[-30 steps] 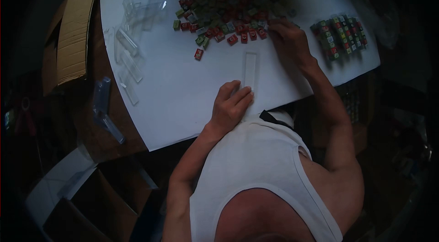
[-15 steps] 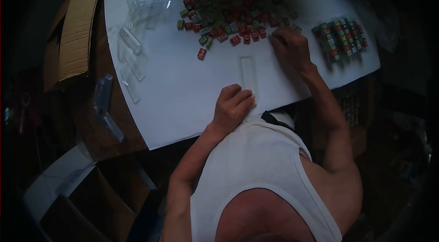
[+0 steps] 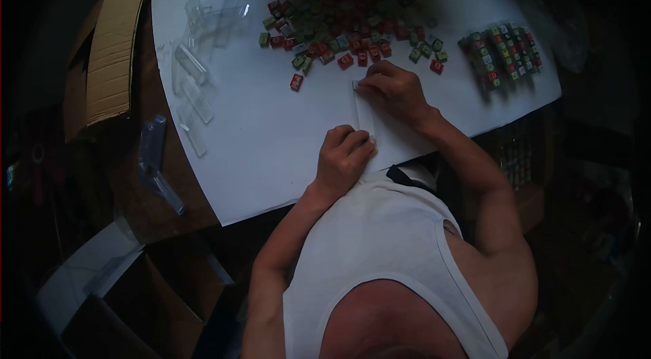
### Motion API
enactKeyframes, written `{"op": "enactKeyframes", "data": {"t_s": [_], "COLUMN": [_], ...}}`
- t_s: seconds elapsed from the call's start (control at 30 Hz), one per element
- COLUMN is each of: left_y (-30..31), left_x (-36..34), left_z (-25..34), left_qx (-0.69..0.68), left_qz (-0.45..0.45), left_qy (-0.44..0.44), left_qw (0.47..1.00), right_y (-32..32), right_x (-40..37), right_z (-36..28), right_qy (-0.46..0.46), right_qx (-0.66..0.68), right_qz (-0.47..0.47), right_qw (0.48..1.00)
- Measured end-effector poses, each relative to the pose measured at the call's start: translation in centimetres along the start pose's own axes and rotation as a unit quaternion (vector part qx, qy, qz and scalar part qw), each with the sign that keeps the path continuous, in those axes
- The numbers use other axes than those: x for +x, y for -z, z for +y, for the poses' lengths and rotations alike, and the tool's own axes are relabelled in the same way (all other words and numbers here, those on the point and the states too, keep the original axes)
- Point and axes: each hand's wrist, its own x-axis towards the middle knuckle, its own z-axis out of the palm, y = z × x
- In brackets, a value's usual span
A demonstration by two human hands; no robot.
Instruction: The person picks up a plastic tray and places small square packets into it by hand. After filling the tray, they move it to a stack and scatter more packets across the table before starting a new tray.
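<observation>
2 bare hands were at 1 clear plastic case (image 3: 365, 115), flat on the white tabletop (image 3: 264, 155) close to its near edge. Left hand (image 3: 344, 159): fingers curled at the near end; pinch or rest, could not tell. Right hand (image 3: 397, 93): thumb and fingertips nearly closed on 1 small pale block (image 3: 357, 85) at the far end. Loose red and green blocks (image 3: 339, 43) lay beyond, packed rows (image 3: 515, 53) well right. White surface spanned the wide gap leftward to the spare clear cases (image 3: 196, 100).

A clear narrow tray (image 3: 364, 115) lies flat near scattered red and green boxes (image 3: 346, 60).
</observation>
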Motion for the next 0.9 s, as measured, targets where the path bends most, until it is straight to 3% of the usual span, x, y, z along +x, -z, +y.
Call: {"op": "enactKeyframes", "data": {"t_s": [0.1,0.2,0.27,0.3,0.47,0.57,0.7,0.77,0.9], "left_y": [0.0,0.1,0.2,0.3,0.2,0.2,0.5,0.4,0.3], "left_x": [-0.2,-0.2,0.0,0.1,-0.1,0.0,0.2,0.2,0.2], "left_z": [-0.1,0.0,0.1,0.1,0.0,0.0,0.1,0.1,0.0], "left_qx": [0.005,0.001,0.001,0.002,0.007,0.002,-0.002,-0.003,-0.001], "left_qz": [0.009,0.013,0.014,0.015,0.004,0.01,0.005,0.003,0.004], "left_qy": [0.01,0.01,0.008,0.008,0.011,0.01,0.014,0.012,0.01], "left_qw": [1.0,1.0,1.0,1.0,1.0,1.0,1.0,1.0,1.0], "right_y": [-0.1,0.5,1.0,1.3,1.5,2.0,2.6,2.6,1.6], "right_x": [0.6,0.6,1.1,1.4,2.1,1.4,0.3,-0.3,-0.9], "right_z": [0.3,0.6,1.2,1.5,4.0,3.4,0.1,-0.5,-1.0], "right_qy": [0.01,-0.02,-0.155,-0.155,-0.078,-0.089,-0.071,0.088,0.101], "right_qx": [0.03,0.03,0.009,0.009,-0.057,-0.068,0.013,0.034,0.009], "right_qz": [-0.022,0.03,0.091,0.093,0.07,0.069,0.026,-0.039,-0.074], "right_qw": [0.999,0.999,0.984,0.984,0.993,0.991,0.997,0.995,0.992]}}
